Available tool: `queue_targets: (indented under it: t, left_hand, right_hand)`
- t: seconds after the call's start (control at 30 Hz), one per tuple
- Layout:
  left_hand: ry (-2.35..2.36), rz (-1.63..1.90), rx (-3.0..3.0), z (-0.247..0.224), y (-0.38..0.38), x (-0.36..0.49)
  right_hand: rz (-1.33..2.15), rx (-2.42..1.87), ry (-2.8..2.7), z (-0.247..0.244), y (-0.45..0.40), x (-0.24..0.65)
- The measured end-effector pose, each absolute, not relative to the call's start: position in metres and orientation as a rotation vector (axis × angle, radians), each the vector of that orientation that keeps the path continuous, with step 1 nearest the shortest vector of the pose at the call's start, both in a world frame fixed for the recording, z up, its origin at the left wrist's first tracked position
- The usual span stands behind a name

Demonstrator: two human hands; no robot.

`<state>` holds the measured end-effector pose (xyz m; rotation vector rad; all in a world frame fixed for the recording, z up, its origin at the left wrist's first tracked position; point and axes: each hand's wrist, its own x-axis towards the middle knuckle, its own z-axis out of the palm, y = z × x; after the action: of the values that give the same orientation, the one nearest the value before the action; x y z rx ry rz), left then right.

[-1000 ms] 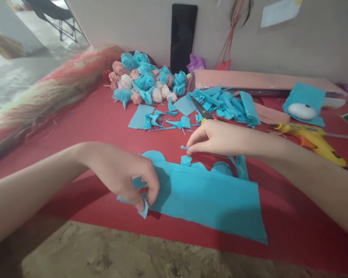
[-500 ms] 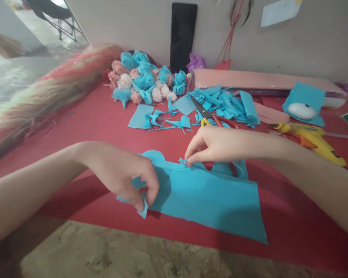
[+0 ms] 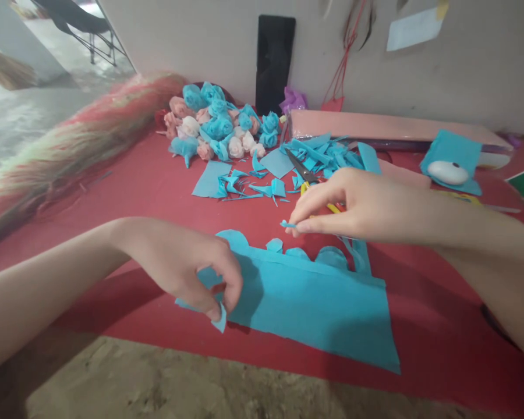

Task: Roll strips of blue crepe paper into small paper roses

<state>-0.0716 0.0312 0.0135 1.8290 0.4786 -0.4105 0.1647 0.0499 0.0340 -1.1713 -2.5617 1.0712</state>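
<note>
Single cam on the person's head, facing fwd & tilted down. It looks from approx. above the near edge of the table (image 3: 157, 198), w/ both hands at close range: L hand (image 3: 192, 265) L of ctr, R hand (image 3: 353, 201) R of ctr, forearms (image 3: 61, 285) in from the sides. Wall (image 3: 201, 41) backs the view up top; floor (image 3: 179, 387) shows along btm & upper L.

Dull light reaches my table (image 3: 157, 192); the floor (image 3: 9, 128) beyond its far left corner looks brighter. My left hand (image 3: 201, 270) throws a soft shadow onto the blue paper (image 3: 305, 302). Everything looks hazy, the bristly bundle (image 3: 78, 139) along the left edge smeary.
</note>
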Motion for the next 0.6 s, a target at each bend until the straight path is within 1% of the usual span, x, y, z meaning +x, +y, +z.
queue_targets:
  t: [0.13,0.4,0.6]
  left_hand:
    - [0.459,-0.325,1.845,0.015,0.030,-0.070]
    - [0.260,-0.500,1.871,0.010,0.015,-0.068]
    - [0.252,-0.454,1.919,0.004,0.011,-0.068]
  right_hand:
    - [1.029,-1.267,-2.447,0.026,0.038,0.170]
    - [1.247,-1.209,-2.501,-0.001,0.041,0.161]
    - [1.387,-1.178,-2.513,0.001,0.042,0.158]
